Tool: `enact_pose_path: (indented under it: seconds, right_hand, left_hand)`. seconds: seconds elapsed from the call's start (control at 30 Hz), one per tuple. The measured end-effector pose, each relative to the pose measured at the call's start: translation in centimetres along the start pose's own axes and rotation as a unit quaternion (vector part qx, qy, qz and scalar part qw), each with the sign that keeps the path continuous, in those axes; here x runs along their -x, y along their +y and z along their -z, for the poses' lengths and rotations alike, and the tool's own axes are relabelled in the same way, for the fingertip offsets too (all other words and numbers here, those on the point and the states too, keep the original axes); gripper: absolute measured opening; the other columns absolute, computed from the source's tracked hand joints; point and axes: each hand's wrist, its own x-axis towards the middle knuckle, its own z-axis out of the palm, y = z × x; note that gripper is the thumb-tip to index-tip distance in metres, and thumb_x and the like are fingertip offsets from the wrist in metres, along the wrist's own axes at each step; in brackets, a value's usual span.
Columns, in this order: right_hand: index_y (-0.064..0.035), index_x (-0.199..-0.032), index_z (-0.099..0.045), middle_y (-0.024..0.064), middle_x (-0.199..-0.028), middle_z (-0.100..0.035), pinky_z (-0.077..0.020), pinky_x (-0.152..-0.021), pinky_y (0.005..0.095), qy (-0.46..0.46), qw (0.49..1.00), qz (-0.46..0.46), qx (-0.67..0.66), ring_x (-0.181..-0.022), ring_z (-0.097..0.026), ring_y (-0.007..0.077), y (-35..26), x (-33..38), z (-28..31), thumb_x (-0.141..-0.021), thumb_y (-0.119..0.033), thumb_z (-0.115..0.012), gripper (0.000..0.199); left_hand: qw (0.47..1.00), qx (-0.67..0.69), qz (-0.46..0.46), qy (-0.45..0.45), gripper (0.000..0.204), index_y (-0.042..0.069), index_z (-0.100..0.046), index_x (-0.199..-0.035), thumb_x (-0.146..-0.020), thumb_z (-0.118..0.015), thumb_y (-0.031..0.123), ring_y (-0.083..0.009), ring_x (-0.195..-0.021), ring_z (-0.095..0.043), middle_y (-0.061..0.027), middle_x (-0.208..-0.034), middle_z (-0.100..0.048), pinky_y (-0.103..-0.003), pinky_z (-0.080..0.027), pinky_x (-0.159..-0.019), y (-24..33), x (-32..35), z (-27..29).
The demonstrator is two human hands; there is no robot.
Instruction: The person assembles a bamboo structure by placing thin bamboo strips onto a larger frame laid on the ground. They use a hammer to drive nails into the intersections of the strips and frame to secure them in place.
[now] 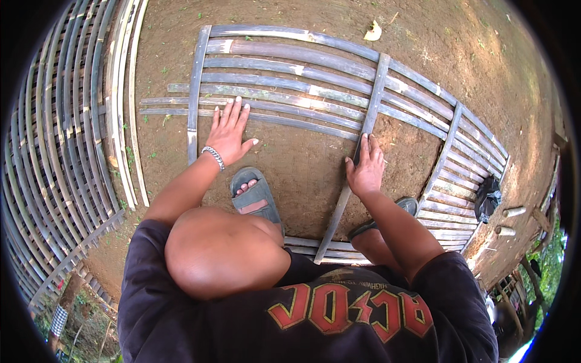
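Note:
A flat frame of split bamboo slats (290, 91) lies on bare brown earth in front of me. My left hand (229, 130), with a metal bracelet at the wrist, rests palm down and fingers spread on the nearest horizontal slat (302, 124). My right hand (365, 169) presses on a bamboo crosspiece (374, 97) that runs across the slats. My foot in a grey sandal (256, 196) stands between the two hands, and my bent knee fills the lower middle of the view.
A finished bamboo lattice panel (54, 157) lies along the left. Loose pale strips (124, 109) lie beside it. A black bag (488, 202) and short bamboo stubs (513, 212) sit at the right. A dry leaf (373, 31) lies at the far side.

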Motion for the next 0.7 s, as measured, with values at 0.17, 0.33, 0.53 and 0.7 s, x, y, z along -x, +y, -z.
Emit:
enact_pose_path:
  seconds: [0.17,0.33,0.53,0.7]
  right_hand:
    - [-0.0084,-0.16,-0.027,0.0155,-0.162,-0.027,-0.0239,-0.121,0.0516,-0.074,0.997,0.001,0.035,-0.145,-0.033,0.0368,-0.1,-0.7,1.6,-0.093,-0.036,-0.065,0.081]
    - [-0.0104,-0.163,-0.021,0.0109,-0.165,-0.025,-0.0202,-0.124,0.0517,-0.18,0.974,0.014,0.14,-0.15,-0.027,0.031,-0.6,-1.6,4.3,-0.097,-0.04,-0.06,0.082]
    - [-0.012,-0.164,-0.013,0.0082,-0.168,-0.019,-0.0178,-0.125,0.0524,-0.236,0.955,0.018,0.178,-0.153,-0.022,0.0278,-1.0,-2.0,5.6,-0.099,-0.043,-0.058,0.085]
    - [-0.0116,-0.164,-0.014,0.0085,-0.167,-0.019,-0.0176,-0.125,0.0522,-0.216,0.966,0.015,0.141,-0.153,-0.023,0.0292,-0.8,-1.6,5.7,-0.098,-0.044,-0.059,0.086]
  left_hand:
    - [1.0,-0.018,0.006,-0.023,0.093,0.006,-0.021,-0.162,-0.094,-0.062,0.055,-0.0339,-0.158,-0.007,-0.0185,-0.17,-0.009,-0.056,-0.006,-0.126,0.1,0.0,0.2]
    - [0.999,-0.019,0.012,-0.03,0.093,0.006,-0.02,-0.162,-0.093,-0.063,0.053,-0.0347,-0.158,-0.007,-0.0193,-0.17,-0.009,-0.056,-0.006,-0.126,0.4,-0.2,0.5]
    - [1.0,-0.008,0.02,-0.015,0.094,0.006,-0.021,-0.162,-0.092,-0.066,0.05,-0.0359,-0.157,-0.009,-0.02,-0.17,-0.01,-0.056,-0.007,-0.126,0.6,0.2,0.4]
    - [1.0,-0.003,0.016,0.018,0.091,0.006,-0.025,-0.161,-0.092,-0.066,0.05,-0.0358,-0.157,-0.012,-0.0204,-0.169,-0.015,-0.054,-0.008,-0.126,0.6,0.2,0.6]
